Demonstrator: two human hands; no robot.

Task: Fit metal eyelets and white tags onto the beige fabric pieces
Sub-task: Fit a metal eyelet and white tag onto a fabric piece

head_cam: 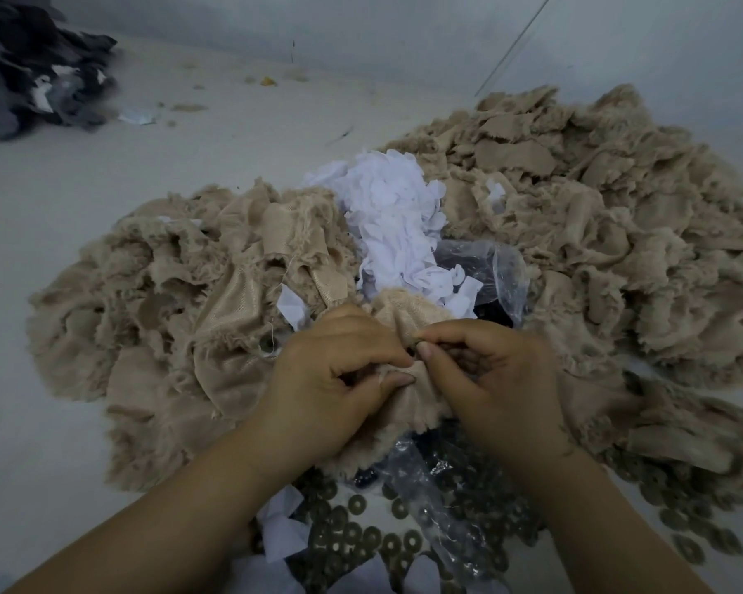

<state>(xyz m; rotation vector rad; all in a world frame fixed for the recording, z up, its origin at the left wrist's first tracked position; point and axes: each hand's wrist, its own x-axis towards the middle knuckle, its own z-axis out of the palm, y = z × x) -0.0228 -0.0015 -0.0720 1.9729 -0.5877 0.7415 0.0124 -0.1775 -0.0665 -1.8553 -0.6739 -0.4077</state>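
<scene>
Both hands meet at the centre over one beige fabric piece with frayed edges. My left hand grips the piece from the left, fingers curled round its folds. My right hand pinches a small dark eyelet between thumb and forefinger, right against the fabric. A heap of white tags lies just beyond the hands. Several ring-shaped metal eyelets are scattered on the floor in front of me.
Large piles of beige fabric pieces lie at the left and at the right. Clear plastic bags sit by the tags and among the eyelets. A dark grey fabric heap lies far left by the wall.
</scene>
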